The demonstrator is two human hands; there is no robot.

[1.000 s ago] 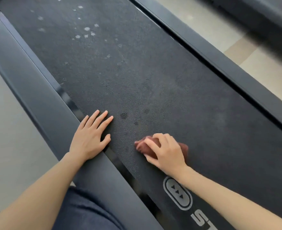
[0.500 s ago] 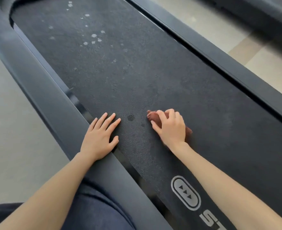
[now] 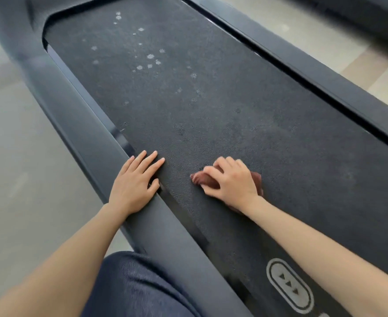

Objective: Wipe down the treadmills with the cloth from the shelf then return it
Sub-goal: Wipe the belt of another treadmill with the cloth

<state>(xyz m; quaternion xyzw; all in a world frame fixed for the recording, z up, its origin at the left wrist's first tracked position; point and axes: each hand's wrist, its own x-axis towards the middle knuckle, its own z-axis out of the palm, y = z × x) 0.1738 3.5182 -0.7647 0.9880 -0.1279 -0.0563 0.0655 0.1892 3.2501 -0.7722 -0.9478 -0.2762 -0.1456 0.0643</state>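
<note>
The right hand [image 3: 232,181] lies on the treadmill belt [image 3: 245,106], fingers curled around a bunched reddish-brown cloth [image 3: 203,178] and pressing it against the belt, nearer the belt's left edge than its right. The left hand [image 3: 134,181] is released and flat, palm on the left side rail [image 3: 74,115], straight fingers reaching over the belt's left edge. Pale spots [image 3: 150,57] dot the belt's far end. An oval arrow mark [image 3: 289,286] is printed near the belt's near end. A knee [image 3: 138,289] in dark blue fabric shows beside the rail.
</note>
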